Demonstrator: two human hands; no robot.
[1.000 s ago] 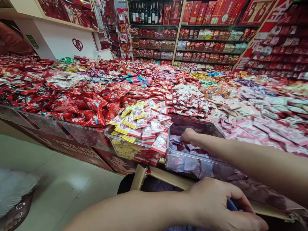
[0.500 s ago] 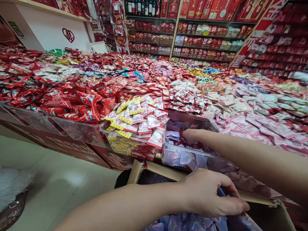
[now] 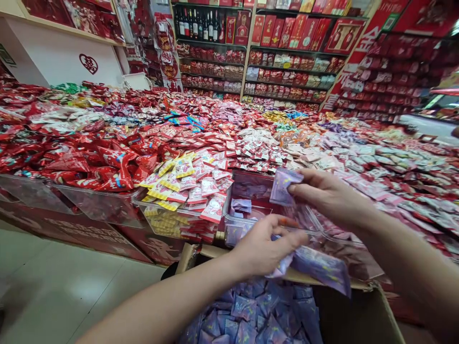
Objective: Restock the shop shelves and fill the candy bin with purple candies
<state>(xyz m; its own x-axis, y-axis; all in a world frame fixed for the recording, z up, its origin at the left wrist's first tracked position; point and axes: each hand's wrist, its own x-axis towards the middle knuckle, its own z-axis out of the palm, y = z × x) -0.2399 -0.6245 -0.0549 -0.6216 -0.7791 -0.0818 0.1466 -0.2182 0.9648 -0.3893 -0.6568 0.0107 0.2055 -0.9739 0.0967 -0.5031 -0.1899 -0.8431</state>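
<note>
My right hand (image 3: pixel 324 193) pinches a small purple candy packet (image 3: pixel 285 186) by its edge, above a clear plastic bin (image 3: pixel 251 179) with a few purple packets inside. Lower and to the left, my left hand (image 3: pixel 263 246) has its fingers curled around several purple packets, one long strip (image 3: pixel 322 270) of purple wrapper sticking out to the right beneath it. Some of what the left fingers hold is hidden by the hand. Below stands an open cardboard box (image 3: pixel 385 306), with many purple packets (image 3: pixel 247 308) heaped in it.
Left of the purple bin is a clear bin of yellow and pink packets (image 3: pixel 186 184). Red packets (image 3: pixel 103 162) fill bins farther left, and pink packets (image 3: pixel 398 200) lie to the right. Shelves (image 3: pixel 247 52) with bottles and red boxes stand behind.
My right hand has come up out of the clear bin with a purple packet. My left hand has lifted from the cardboard box toward the bin, carrying purple packets.
</note>
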